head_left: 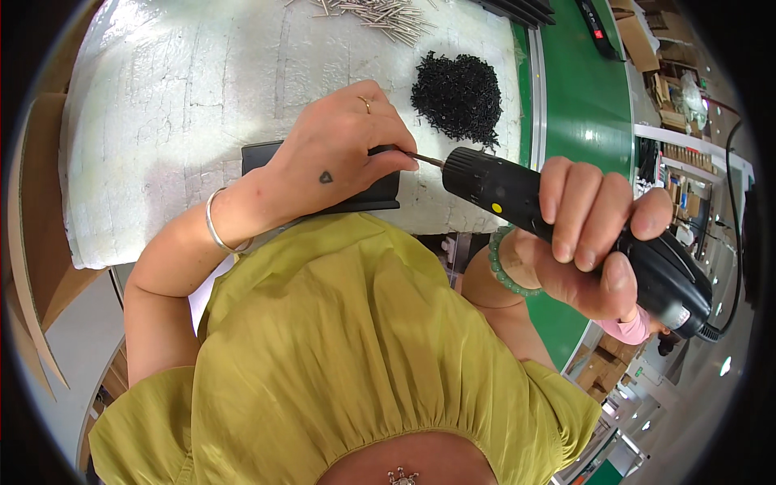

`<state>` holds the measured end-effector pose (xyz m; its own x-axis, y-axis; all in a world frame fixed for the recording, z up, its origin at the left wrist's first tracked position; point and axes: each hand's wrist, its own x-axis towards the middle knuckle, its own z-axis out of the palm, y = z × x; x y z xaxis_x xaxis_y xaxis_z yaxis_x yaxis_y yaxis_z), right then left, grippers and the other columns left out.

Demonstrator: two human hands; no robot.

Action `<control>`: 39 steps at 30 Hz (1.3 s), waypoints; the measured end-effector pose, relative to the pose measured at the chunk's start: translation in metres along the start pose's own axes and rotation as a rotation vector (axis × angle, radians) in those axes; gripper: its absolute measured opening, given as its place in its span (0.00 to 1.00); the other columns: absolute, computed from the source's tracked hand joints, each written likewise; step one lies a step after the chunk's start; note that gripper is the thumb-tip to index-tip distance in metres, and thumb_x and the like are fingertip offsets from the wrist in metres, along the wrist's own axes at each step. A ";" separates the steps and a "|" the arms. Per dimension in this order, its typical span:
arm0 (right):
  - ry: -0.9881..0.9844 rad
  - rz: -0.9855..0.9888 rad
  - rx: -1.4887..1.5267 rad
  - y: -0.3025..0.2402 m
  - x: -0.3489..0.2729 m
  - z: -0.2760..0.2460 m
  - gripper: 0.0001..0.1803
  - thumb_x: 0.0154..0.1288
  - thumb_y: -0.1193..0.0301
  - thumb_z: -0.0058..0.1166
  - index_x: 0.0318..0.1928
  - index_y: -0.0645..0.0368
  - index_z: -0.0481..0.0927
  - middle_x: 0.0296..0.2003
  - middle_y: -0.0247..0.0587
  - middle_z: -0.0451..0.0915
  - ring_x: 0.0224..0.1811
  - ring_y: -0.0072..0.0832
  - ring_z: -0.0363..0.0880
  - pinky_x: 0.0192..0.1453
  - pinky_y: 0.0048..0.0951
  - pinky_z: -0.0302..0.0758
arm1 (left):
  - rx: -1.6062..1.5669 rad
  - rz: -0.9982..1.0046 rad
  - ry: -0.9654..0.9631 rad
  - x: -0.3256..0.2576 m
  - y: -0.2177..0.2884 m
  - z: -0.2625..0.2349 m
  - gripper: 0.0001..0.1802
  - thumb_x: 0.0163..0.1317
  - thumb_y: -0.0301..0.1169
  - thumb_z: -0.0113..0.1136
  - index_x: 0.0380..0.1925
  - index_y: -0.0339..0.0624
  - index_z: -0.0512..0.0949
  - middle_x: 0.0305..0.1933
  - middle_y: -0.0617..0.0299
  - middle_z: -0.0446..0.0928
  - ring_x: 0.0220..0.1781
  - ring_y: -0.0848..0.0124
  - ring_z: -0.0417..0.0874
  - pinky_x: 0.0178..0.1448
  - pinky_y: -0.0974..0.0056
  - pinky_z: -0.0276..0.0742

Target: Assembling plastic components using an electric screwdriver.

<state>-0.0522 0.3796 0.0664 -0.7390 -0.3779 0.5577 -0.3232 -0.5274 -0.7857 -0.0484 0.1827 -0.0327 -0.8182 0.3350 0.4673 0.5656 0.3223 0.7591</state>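
Note:
My left hand (343, 141) is closed, thumb and fingers pressed together around a black channel-shaped piece (372, 196) whose ends show on both sides of the hand. Its middle is hidden under the palm. In my right hand (594, 226) is a black corded electric screwdriver (493, 184), gripped around its body and pointing left. The thin bit (430, 160) reaches the fingertips of my left hand. Whether a screw sits at its tip is too small to tell.
A heap of small black screws (457, 97) lies on the pale padded worktop (194, 89). Thin metal pins (388, 18) are scattered at the far edge. Black profiles (517, 10) lie at the far right, beside a green surface (578, 97). Cardboard (40, 218) stands at left.

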 end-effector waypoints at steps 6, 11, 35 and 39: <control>-0.058 0.012 -0.013 -0.005 0.006 -0.002 0.15 0.50 0.69 0.52 0.41 0.50 0.68 0.19 0.22 0.71 0.21 0.14 0.68 0.34 0.21 0.64 | 0.023 0.034 0.067 0.002 0.004 -0.009 0.08 0.41 0.27 0.71 0.23 0.46 0.81 0.22 0.65 0.76 0.31 0.66 0.75 0.31 0.64 0.72; -0.092 -0.035 -0.007 -0.003 0.006 0.000 0.15 0.50 0.69 0.54 0.40 0.50 0.68 0.18 0.21 0.72 0.19 0.13 0.69 0.32 0.18 0.66 | -0.125 -0.025 0.014 0.002 0.002 -0.013 0.07 0.43 0.25 0.70 0.23 0.43 0.81 0.23 0.64 0.78 0.30 0.67 0.75 0.32 0.65 0.72; 0.065 -0.097 -0.023 0.017 -0.003 -0.006 0.16 0.52 0.75 0.52 0.40 0.55 0.61 0.17 0.32 0.67 0.16 0.23 0.66 0.28 0.29 0.65 | 0.805 0.239 -0.297 0.074 -0.125 -0.091 0.05 0.52 0.28 0.62 0.30 0.44 0.82 0.38 0.65 0.77 0.48 0.65 0.72 0.52 0.61 0.71; 0.075 -0.079 -0.032 0.016 -0.003 -0.006 0.17 0.52 0.75 0.52 0.41 0.55 0.62 0.17 0.32 0.67 0.16 0.23 0.66 0.29 0.29 0.65 | 0.815 0.303 -0.225 0.068 -0.125 -0.089 0.03 0.52 0.28 0.61 0.27 0.43 0.80 0.36 0.66 0.77 0.46 0.66 0.73 0.50 0.62 0.73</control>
<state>-0.0584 0.3774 0.0504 -0.7524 -0.2778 0.5973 -0.3999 -0.5279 -0.7493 -0.1839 0.0864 -0.0554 -0.6309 0.6455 0.4304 0.7218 0.6918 0.0205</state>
